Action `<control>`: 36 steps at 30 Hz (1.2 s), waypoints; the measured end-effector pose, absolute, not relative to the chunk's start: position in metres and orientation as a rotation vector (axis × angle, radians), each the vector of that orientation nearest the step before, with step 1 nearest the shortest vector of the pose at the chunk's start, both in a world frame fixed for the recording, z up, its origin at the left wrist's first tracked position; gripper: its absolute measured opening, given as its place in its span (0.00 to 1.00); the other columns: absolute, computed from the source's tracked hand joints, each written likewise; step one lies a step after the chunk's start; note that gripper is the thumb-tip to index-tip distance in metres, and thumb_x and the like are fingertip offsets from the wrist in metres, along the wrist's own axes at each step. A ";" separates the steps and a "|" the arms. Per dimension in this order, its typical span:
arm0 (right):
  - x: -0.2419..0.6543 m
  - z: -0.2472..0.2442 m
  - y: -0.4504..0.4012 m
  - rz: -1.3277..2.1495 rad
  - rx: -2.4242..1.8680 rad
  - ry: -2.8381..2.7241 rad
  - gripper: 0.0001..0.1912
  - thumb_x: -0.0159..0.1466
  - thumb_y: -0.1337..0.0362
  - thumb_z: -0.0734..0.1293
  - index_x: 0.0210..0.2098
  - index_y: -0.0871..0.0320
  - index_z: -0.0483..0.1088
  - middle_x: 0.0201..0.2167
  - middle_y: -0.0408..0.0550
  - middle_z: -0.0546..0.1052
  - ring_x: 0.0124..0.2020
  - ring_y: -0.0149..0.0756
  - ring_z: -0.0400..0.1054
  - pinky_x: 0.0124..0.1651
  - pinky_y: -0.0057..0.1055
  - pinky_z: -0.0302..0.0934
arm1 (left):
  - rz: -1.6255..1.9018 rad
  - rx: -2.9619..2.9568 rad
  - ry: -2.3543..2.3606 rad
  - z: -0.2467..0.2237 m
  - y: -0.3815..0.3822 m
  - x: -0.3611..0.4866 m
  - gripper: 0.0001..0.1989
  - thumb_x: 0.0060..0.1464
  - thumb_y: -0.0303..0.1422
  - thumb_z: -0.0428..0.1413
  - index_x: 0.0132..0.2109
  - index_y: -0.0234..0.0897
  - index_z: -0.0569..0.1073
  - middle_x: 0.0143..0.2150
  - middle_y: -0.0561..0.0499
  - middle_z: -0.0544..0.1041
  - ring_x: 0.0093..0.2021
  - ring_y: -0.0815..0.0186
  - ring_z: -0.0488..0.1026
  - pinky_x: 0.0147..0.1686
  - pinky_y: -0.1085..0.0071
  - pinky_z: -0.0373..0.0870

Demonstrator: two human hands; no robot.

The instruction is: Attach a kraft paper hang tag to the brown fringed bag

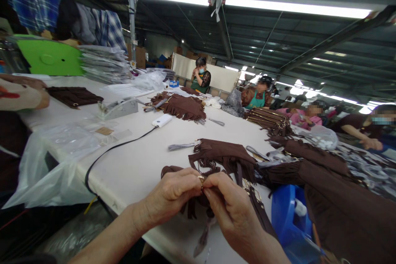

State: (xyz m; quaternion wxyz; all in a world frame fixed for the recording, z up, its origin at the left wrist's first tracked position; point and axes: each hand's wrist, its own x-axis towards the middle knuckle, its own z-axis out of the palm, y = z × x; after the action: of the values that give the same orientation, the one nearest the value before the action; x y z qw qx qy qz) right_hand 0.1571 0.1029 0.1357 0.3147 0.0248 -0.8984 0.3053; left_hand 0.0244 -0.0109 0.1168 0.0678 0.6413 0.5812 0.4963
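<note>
My left hand (176, 192) and my right hand (230, 204) meet above the near part of the table. Fingertips of both are pinched together on a small gold-coloured metal ring (201, 178), whose exact form is partly hidden. Dark brown fringed fabric (173, 169) hangs under and behind the hands. A grey wrapped tassel-like piece (204, 237) dangles below my right fingers. Just beyond lies a brown fringed bag (227, 150) with a grey wrapped strip (182, 146) beside it. Brown straps with gold buckles (255, 194) lie close to my right hand.
A blue plastic container (286, 210) stands at right beside large brown fabric pieces (343, 198). Farther off are a fringed pile (182, 107), a white device (162, 120) with a black cord, and a tape dispenser (119, 107). Co-workers sit around the table; another person's hands (23, 90) are at left.
</note>
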 end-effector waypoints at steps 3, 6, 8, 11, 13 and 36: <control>0.158 0.137 0.103 0.823 0.083 -2.384 0.07 0.63 0.72 0.56 0.33 0.58 0.64 0.29 0.45 0.69 0.31 0.29 0.63 0.33 0.26 0.58 | 1.489 1.902 1.738 0.115 -0.010 0.026 0.13 0.60 0.30 0.43 0.30 0.36 0.69 0.33 0.49 0.70 0.34 0.69 0.67 0.33 0.77 0.64; 0.161 0.139 0.104 0.850 0.100 -2.421 0.07 0.63 0.72 0.57 0.34 0.58 0.64 0.31 0.45 0.69 0.33 0.30 0.64 0.34 0.27 0.60 | 1.486 1.862 1.746 0.114 -0.010 0.027 0.13 0.60 0.31 0.42 0.31 0.37 0.68 0.34 0.49 0.70 0.36 0.68 0.68 0.36 0.76 0.64; 0.162 0.140 0.103 0.844 0.104 -2.441 0.06 0.61 0.72 0.59 0.36 0.57 0.64 0.32 0.46 0.70 0.34 0.32 0.65 0.36 0.28 0.61 | 1.499 1.841 1.735 0.115 -0.009 0.028 0.14 0.60 0.32 0.42 0.29 0.37 0.67 0.33 0.50 0.70 0.36 0.68 0.67 0.36 0.75 0.64; 0.162 0.139 0.102 0.781 0.119 -2.413 0.07 0.60 0.73 0.60 0.36 0.58 0.65 0.33 0.47 0.70 0.35 0.32 0.65 0.36 0.28 0.62 | 1.542 1.816 1.708 0.116 -0.008 0.031 0.13 0.60 0.32 0.43 0.28 0.37 0.66 0.33 0.50 0.69 0.36 0.68 0.67 0.36 0.74 0.64; 0.161 0.138 0.102 0.746 0.142 -2.371 0.07 0.61 0.73 0.59 0.36 0.58 0.65 0.32 0.47 0.70 0.34 0.31 0.65 0.36 0.27 0.63 | 1.585 1.803 1.685 0.116 -0.007 0.031 0.12 0.60 0.31 0.44 0.29 0.37 0.66 0.32 0.51 0.69 0.36 0.68 0.67 0.36 0.74 0.64; 0.159 0.132 0.100 0.227 0.104 -2.374 0.08 0.62 0.74 0.56 0.29 0.59 0.60 0.28 0.49 0.70 0.27 0.31 0.66 0.27 0.25 0.62 | 1.634 1.823 1.689 0.110 -0.007 0.029 0.06 0.57 0.25 0.49 0.31 0.39 0.64 0.33 0.56 0.69 0.36 0.73 0.67 0.37 0.81 0.62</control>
State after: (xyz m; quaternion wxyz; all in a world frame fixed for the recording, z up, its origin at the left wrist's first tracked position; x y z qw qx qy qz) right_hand 0.1586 0.0997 0.1325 0.3685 0.0405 -0.9245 0.0886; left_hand 0.0294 -0.0074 0.1104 0.0833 0.6107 0.5659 0.5475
